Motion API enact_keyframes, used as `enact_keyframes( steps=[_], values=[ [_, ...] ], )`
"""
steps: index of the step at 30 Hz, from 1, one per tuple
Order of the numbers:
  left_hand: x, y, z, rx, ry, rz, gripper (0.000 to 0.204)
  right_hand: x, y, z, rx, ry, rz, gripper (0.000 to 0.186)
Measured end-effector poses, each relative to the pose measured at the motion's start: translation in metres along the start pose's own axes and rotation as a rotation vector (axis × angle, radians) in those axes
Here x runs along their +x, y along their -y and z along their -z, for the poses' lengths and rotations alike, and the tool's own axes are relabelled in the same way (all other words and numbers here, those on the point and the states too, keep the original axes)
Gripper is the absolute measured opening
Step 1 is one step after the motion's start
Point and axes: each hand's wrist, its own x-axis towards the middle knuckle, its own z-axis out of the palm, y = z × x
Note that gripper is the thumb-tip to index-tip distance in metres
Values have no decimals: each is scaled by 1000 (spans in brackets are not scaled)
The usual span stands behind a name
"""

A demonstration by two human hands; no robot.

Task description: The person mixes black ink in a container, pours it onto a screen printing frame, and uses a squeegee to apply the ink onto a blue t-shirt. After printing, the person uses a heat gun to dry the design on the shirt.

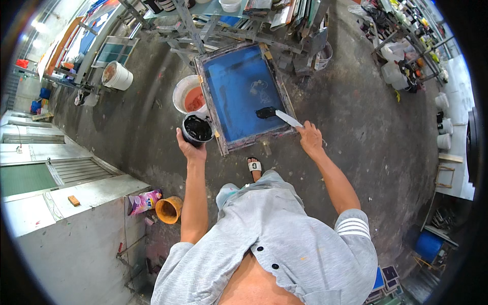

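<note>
My left hand [190, 147] is wrapped round a tub of black ink [199, 128], held near the lower left corner of a screen printing frame [220, 143]. Thick black ink coats the tub's inside. My right hand [311, 138] grips a pale spatula [288, 119] by its near end. Its far end is covered by a lump of black ink [266, 112] over the frame's blue mesh [229, 86]; I cannot tell whether the blade touches the mesh. Faint pale marks show on the mesh above the lump.
A white bucket with orange-red ink [194, 98] stands left of the frame. Behind it is a metal rack [190, 28] with stacked boards. Another white bucket [117, 75] is farther left. An orange-brown bucket [169, 210] sits beside a white counter [109, 189]. Cluttered shelves [406, 53] stand at the right.
</note>
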Motion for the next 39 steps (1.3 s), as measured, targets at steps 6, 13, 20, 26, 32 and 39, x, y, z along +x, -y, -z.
enact_keyframes(
  steps=[6,13,20,26,32,39],
  values=[
    [-12,-9,43,1,-57,32,54,-52,52,-39,512,7,-439,37],
    [-17,-10,61,19,-46,86,53,-42,153,-30,1368,142,-831,49],
    [-25,-14,58,74,-63,112,53,-31,112,-8,551,210,-349,37],
    [-25,-9,76,48,-52,140,56,-32,50,7,285,67,-200,32],
    [-31,12,71,25,-74,141,57,-42,58,-8,409,52,-377,32],
    [-34,19,81,-18,-35,191,51,-45,81,-23,488,-22,-407,34]
  ],
)
